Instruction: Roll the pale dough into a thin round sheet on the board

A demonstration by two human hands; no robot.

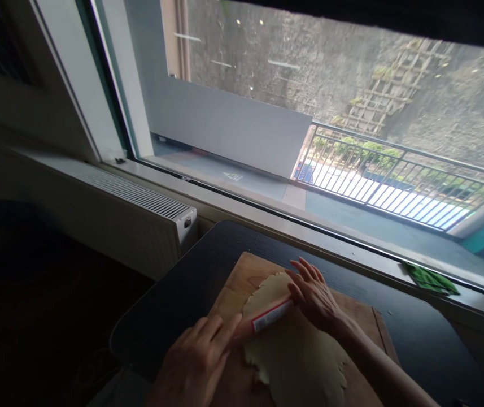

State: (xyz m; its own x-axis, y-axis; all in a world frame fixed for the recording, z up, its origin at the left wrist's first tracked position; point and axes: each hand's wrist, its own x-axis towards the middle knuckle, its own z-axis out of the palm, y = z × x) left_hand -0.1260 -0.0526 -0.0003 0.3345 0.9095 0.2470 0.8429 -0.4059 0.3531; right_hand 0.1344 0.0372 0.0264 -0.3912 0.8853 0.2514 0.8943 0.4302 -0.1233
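A wooden rolling pin (272, 315) with a red and white label lies across a sheet of pale dough (299, 362). The dough is spread flat with ragged edges on a wooden board (250, 269). My left hand (201, 353) rests on the pin's near left end, its fingers stretched forward. At the far right end, my right hand (314, 295) lies on the pin with its fingers extended and somewhat apart. Neither hand wraps round the pin as far as I can see; my left palm's underside is hidden.
The board sits on a dark table (169, 299) with rounded corners. Behind it runs a window sill (330, 244) with a green cloth (430, 278). A white radiator (140, 195) stands at the left, near the table's edge.
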